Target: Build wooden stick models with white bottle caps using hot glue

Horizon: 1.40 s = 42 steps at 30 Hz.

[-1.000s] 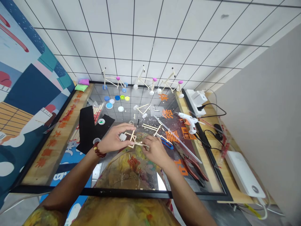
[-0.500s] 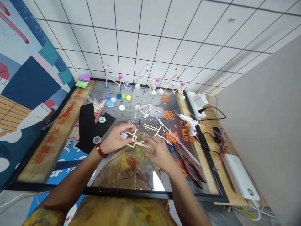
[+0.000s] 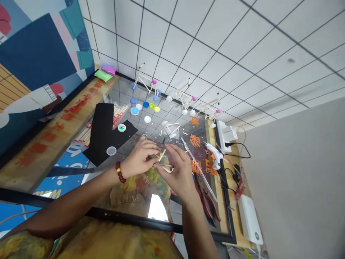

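Orange characters [image 3: 194, 140] on the glass tabletop [image 3: 151, 130] seem to include 彩; the lid label [image 3: 122, 127] is too small to read.

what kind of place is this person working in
Probably a small craft workspace, though home or shop is unclear: a white pistol-shaped glue gun, red-handled metal pliers and three pale stick models with round pink tops suggest it.

Between the left hand [image 3: 141, 158] and right hand [image 3: 178, 171], a stick frame [image 3: 162, 155] above the table [image 3: 29, 176]; three stick models [image 3: 194, 98] line its far edge, caps [image 3: 135, 111] before them. Sheets [image 3: 101, 129] lie at left, a glue gun [image 3: 215, 160] and, nearer, pliers [image 3: 206, 201] at right.
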### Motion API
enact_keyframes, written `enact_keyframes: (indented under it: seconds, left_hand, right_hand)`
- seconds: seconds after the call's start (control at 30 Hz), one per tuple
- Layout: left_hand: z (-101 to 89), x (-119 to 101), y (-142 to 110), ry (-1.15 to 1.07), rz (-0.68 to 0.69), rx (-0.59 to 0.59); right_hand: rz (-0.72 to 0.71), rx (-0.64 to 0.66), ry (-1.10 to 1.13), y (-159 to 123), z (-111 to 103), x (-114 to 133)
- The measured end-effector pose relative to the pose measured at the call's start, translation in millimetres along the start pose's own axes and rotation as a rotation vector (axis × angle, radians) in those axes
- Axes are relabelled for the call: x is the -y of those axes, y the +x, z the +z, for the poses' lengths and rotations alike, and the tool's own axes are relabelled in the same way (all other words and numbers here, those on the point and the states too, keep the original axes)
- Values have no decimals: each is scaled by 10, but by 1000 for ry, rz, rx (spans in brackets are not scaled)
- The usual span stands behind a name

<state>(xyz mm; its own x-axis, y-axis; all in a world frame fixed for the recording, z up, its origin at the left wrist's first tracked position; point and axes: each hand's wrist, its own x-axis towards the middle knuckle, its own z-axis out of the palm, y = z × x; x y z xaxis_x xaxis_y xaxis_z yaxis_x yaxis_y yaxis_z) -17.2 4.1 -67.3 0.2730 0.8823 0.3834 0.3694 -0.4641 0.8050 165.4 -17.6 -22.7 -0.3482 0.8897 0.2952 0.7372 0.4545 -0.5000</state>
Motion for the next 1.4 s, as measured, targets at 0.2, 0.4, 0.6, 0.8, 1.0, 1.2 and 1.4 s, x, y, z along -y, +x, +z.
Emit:
enact_keyframes:
  seconds: [0.2, 0.4, 0.6, 0.8, 1.0, 1.2, 1.4]
  left_hand:
    - [63, 29, -67, 31, -20, -27]
    - [72, 21, -81, 20, -17, -18]
    - [78, 21, -84, 22, -21, -34]
    - [90, 45, -83, 20, -6, -58]
    - [93, 53, -82, 32, -1, -67]
    - [92, 64, -86, 43, 29, -75]
    - [71, 42, -78, 58, 48, -87]
  right_hand:
    - [-19, -47, 20, 14, 48, -9]
    - [25, -106, 127, -24, 95, -59]
    - [60, -89, 135, -30, 71, -62]
    - [62, -94, 153, -28, 32, -62]
    - [89, -48, 200, -20, 30, -84]
    - [73, -57, 259, 4, 105, -53]
    - [85, -35, 279, 27, 118, -64]
